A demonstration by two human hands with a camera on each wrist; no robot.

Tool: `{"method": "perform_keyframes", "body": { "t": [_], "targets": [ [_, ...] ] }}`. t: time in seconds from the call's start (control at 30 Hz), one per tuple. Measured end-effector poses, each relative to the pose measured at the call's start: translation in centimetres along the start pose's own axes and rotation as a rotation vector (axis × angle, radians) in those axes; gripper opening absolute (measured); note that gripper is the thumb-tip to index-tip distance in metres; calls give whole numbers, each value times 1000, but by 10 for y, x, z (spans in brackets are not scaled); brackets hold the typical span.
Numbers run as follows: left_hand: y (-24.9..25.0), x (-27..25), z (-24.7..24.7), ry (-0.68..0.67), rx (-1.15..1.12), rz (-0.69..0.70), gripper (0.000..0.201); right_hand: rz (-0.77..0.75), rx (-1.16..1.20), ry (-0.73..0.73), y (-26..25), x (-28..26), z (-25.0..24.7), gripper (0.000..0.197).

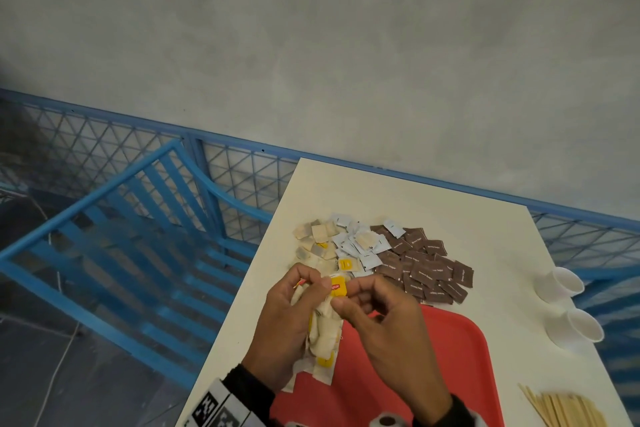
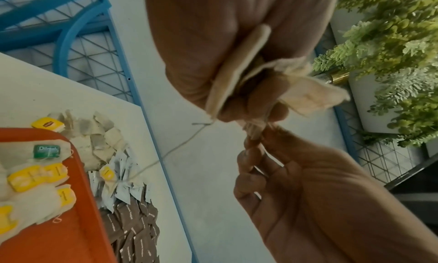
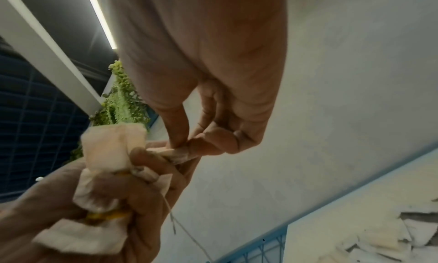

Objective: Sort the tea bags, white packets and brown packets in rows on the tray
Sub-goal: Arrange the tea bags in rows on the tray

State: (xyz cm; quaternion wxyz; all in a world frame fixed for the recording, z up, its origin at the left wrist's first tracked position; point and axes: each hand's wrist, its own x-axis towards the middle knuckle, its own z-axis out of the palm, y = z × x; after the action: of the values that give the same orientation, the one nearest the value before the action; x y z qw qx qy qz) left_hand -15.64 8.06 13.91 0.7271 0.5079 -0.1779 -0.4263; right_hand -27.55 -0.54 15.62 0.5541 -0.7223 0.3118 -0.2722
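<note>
On the white table (image 1: 460, 218), the left hand (image 1: 284, 326) gripped a bunch of tea bags (image 1: 325, 329) over the red tray (image 1: 460, 350); the right hand (image 1: 384, 326) pinched one, best pulled slowly to free its string

Person's body: two bare hands, dark cuffs at the wrists.
Left hand (image 1: 287, 329) and right hand (image 1: 388, 333) ungloved; behind the fingers, each wrist carries a black sleeve cuff; left wrist band (image 1: 221, 407) white with black square markers.
</note>
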Motion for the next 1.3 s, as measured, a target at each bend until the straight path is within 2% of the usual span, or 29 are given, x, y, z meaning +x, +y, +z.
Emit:
{"method": "perform_keyframes", "body": {
  "t": [0.13,0.3,0.43,0.5,0.63,0.77,0.83,0.93,1.03,1.17,1.23,1.3],
  "targets": [
    [2,0,-3,-85,-23,-38,30,-4,-24,-97,-2,1,-4,8],
    [8,-3,-6,-168,-43,-82,33,-6,71,-71,-7,-2,-10,8],
    [8,-5,-5,-143,-12,-60,28,8,116,-104,-8,-7,-10,15],
    [6,-5,-3,-127,11,-30,27,-19,68,-72,-8,-10,-5,13],
    [3,-9,3,-122,32,-77,42,-61,18,-18,-5,-8,4,9],
    [2,-9,1,-159,32,-104,54,14,170,-20,-4,-7,-2,8],
    [2,-10,-3,-177,4,-99,48,65,297,-2,-7,-8,-6,7],
    [6,-11,-6,-202,-15,-100,33,113,363,10,-7,-7,-11,16],
    [10,-9,-9,-216,148,-5,29,136,408,24,-7,-7,-10,17],
    [16,-6,-9,-178,247,119,18,33,335,-9,-9,-6,-9,17],
    [20,-4,-12,-208,328,155,12,-31,235,-17,-12,-3,-10,20],
    [22,-2,-17,-254,421,171,15,-98,112,-47,-17,2,-13,11]
  ]
}}
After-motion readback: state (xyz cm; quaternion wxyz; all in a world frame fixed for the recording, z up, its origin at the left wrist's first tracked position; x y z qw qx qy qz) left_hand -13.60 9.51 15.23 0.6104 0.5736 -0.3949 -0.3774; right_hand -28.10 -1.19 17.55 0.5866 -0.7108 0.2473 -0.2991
